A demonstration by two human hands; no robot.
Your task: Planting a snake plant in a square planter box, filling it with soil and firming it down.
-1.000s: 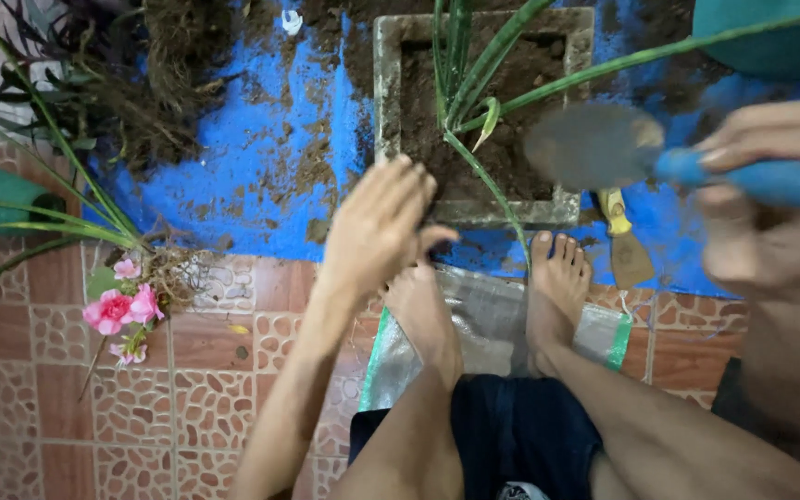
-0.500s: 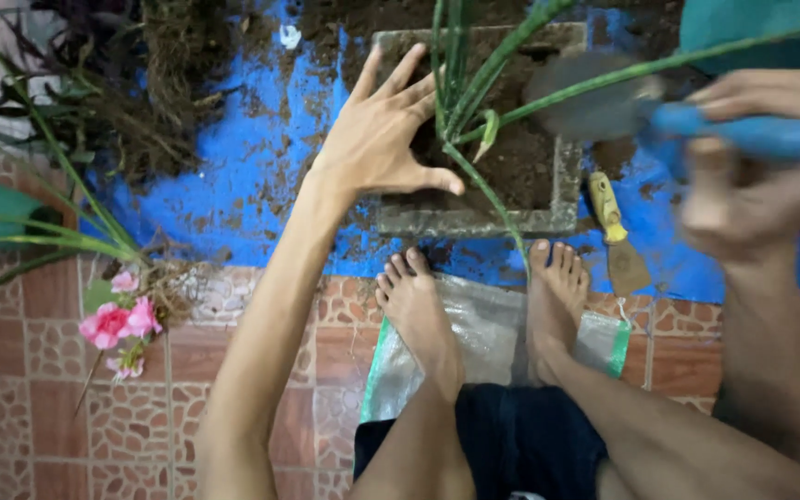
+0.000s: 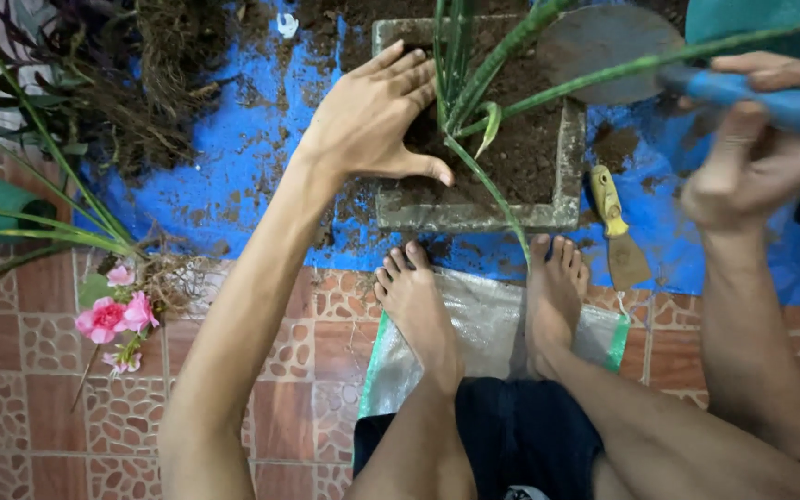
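Left hand open, flat on soil in square concrete planter; right hand gripping blue-handled trowel. Advisable: press evenly beside stems, trowel kept clear.

This is a home patio or yard floor used for potting plants. The ground is paved with reddish tiles in a pebble pattern, and a blue tarp strewn with loose soil is spread over them. On the tarp stand a square concrete planter of earth with a long-leaved plant, uprooted plants with bare roots, pink flowers and a yellow-handled scraper.
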